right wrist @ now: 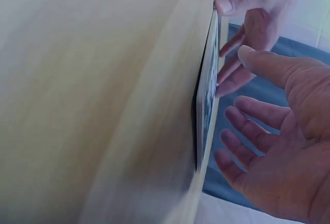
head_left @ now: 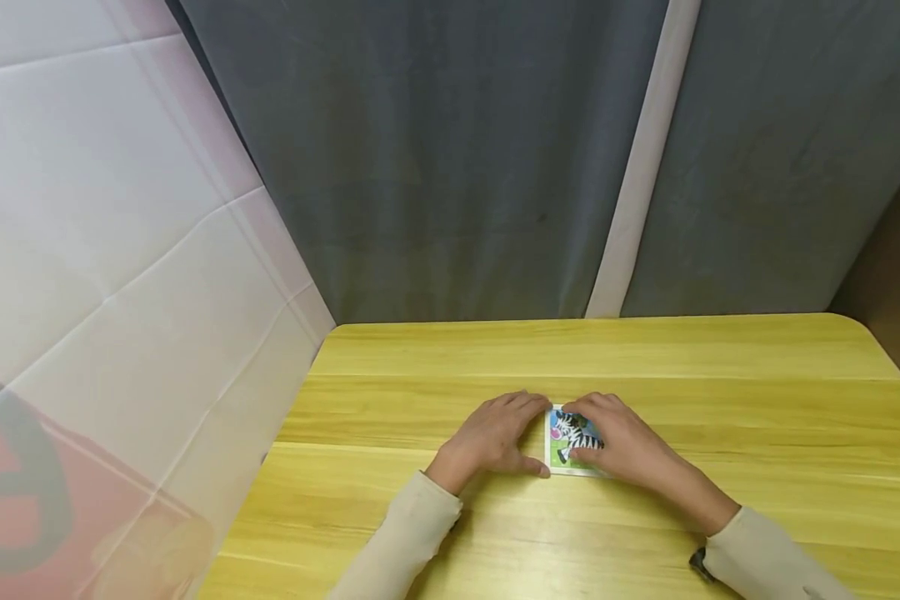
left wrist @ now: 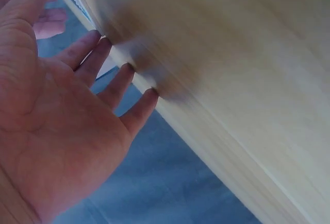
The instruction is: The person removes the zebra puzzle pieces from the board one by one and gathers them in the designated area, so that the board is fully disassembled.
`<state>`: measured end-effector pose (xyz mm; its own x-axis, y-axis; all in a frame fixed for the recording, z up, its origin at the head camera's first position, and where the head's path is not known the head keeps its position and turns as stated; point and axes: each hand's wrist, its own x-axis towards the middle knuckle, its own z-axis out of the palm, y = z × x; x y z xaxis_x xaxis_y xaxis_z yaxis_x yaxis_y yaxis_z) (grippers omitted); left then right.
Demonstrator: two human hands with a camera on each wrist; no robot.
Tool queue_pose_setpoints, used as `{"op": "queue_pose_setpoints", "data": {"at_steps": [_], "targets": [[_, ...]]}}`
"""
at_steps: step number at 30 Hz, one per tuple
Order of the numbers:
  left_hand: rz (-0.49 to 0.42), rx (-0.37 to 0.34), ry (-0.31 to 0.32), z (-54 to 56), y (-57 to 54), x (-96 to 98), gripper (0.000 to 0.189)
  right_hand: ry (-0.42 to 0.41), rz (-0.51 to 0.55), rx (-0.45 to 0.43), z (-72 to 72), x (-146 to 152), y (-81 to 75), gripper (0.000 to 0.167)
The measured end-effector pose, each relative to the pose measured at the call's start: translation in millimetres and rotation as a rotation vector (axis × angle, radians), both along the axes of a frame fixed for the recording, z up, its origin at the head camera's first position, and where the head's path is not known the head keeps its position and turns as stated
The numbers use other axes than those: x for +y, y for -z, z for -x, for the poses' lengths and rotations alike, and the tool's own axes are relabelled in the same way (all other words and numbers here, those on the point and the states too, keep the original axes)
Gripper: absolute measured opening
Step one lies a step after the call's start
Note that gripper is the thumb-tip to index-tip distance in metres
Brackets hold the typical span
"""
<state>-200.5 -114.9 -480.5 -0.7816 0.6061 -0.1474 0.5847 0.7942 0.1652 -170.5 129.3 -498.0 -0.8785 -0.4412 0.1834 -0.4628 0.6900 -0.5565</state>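
Observation:
A small flat square board with a zebra picture and white border (head_left: 566, 435) lies on the wooden table. My left hand (head_left: 495, 435) is at its left side, thumb tip and fingertips at the near and far corners of that edge. In the left wrist view the fingers of this hand (left wrist: 67, 116) are spread, tips on the tabletop. My right hand (head_left: 628, 446) hovers over the board's right part and hides it. The right wrist view shows the right hand (right wrist: 283, 147) with loosely bent fingers, apart from the board (right wrist: 206, 95), which looks thin from the side.
Yellow wood-grain tabletop (head_left: 390, 383) surrounds the hands. Behind its far edge hangs a grey curtain (head_left: 450, 167) with a pale vertical strip (head_left: 645, 158). A white printed sheet (head_left: 120, 208) borders the left side, and a brown surface (head_left: 892, 275) stands at right.

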Motion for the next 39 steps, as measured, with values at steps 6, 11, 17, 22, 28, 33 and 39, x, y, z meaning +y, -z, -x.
{"op": "queue_pose_setpoints", "data": {"at_steps": [6,11,17,22,28,33,39], "targets": [[0.003,-0.003,-0.013,4.1,1.0,0.7,0.1,0.015,-0.017,0.01,7.1,-11,1.9,0.061],[-0.015,-0.026,-0.012,7.1,2.7,1.0,0.1,0.038,-0.058,-0.001,13.2,-17,-1.1,0.056],[-0.025,-0.053,-0.01,9.7,3.5,1.2,0.1,0.058,-0.104,-0.033,18.7,-21,-3.1,0.055],[-0.024,-0.062,-0.017,11.1,4.0,1.8,0.1,0.07,-0.14,-0.04,21.4,-24,-1.9,0.052],[-0.025,-0.066,-0.02,11.2,5.3,1.7,0.101,0.069,-0.166,-0.05,22.6,-28,-7.8,0.05],[-0.032,-0.068,-0.02,10.9,4.8,1.5,0.101,0.085,-0.212,-0.063,24.0,-33,-15.7,0.052],[-0.035,-0.07,-0.02,10.4,4.5,1.6,0.101,0.099,-0.251,-0.083,23.4,-34,-19.4,0.053]]}}
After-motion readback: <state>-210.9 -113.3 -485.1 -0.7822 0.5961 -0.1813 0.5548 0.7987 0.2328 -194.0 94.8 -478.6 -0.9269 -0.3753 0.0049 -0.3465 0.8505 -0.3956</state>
